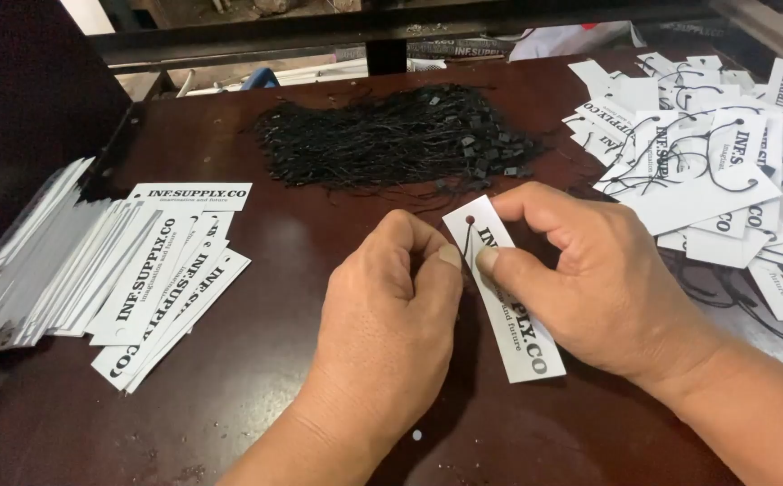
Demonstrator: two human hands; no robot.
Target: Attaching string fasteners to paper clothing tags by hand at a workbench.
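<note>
Right hand (pixel 598 288) is gripping white tag (pixel 504 297) | left hand (pixel 391 306) is pinching black string (pixel 466 236) beside it | string risks slipping from hole.

A fanned stack of unstrung white tags (pixel 112 270) lies near the dark brown surface's (pixel 265 360) left edge. Strung tags (pixel 724 171) pile at its right edge. A black metal rail (pixel 391 27) runs along its far edge.

Left hand (pixel 391 297) curled, fingertips pinched; right hand (pixel 589 279) beside it, thumb and forefinger pinching; forearms angled inward.
</note>
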